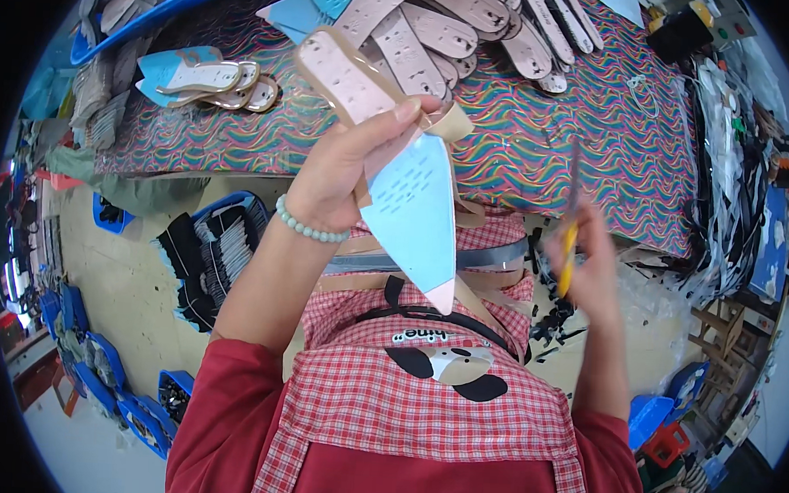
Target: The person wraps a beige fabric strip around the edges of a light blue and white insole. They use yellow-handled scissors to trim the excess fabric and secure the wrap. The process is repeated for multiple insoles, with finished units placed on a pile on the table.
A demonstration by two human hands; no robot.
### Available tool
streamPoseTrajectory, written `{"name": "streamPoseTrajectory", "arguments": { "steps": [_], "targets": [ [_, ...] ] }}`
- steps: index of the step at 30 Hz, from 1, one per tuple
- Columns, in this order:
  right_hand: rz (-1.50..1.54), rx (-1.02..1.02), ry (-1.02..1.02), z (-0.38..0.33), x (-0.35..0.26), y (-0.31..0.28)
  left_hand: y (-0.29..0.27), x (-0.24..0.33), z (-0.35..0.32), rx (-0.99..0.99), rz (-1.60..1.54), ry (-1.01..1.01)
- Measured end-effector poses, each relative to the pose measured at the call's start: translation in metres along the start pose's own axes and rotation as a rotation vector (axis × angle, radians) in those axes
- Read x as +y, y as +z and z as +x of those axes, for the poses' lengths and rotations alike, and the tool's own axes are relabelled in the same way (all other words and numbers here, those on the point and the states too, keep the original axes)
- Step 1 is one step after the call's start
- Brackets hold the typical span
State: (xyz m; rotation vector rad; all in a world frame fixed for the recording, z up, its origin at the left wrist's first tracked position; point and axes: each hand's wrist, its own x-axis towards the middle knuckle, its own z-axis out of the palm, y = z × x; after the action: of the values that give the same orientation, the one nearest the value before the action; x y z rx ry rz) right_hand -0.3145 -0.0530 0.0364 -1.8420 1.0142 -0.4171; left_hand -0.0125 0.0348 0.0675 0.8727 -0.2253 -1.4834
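Note:
My left hand (350, 159) is closed around the middle of a shoe insole (415, 185). The insole has a pale pink heel end pointing up and away. Its light blue, pointed toe section with small dashes hangs down toward my apron, ending in a pink tip. Beside my left fingers, a tan strip (454, 123) juts from the insole's edge. Off to the right, apart from the insole, my right hand (590, 257) grips yellow-handled scissors (569, 256), the dark blade pointing away from me. Motion blurs that hand and the blades.
A wavy-patterned cloth (525, 137) covers the table. Many pink insoles (441, 35) are heaped at its far side, and a smaller stack (211, 81) lies left. Black and white strips (728, 175) hang at the right. Blue bins (140, 421) and dark bundled pieces (202, 259) stand lower left.

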Motion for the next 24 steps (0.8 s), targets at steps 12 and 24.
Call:
{"name": "streamPoseTrajectory", "arguments": {
  "steps": [12, 24],
  "targets": [
    [0.006, -0.259, -0.234, 0.023, -0.045, 0.049, 0.002, -0.002, -0.005, -0.124, -0.106, -0.098],
    [-0.175, 0.093, -0.393, 0.065, -0.044, 0.008, 0.022, -0.024, 0.004, -0.063, 0.660, 0.292]
  ]
}}
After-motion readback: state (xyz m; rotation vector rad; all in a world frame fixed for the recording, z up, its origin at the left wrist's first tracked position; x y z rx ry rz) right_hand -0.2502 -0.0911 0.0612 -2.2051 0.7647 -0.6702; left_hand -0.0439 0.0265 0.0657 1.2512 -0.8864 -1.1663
